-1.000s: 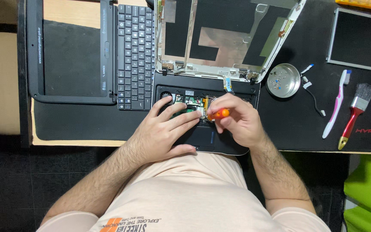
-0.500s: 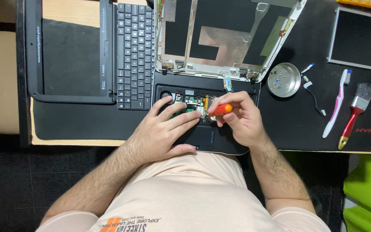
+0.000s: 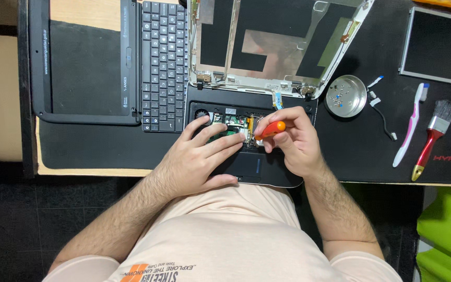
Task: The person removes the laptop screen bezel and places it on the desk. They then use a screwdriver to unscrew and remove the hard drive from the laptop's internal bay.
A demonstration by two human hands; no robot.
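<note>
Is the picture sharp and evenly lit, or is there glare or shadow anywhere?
Head view: mostly sharp, lit evenly from above; the opened laptop lid shows a soft sheen on its metal foil, the small metal dish glints, and the left hand and right hand with the orange screwdriver cast only faint shadows; the floor at the lower left is dark.

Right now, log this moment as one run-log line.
left hand: flat on laptop base | right hand: holds orange screwdriver over open board | nearby: screw dish, keyboard, brush
</note>
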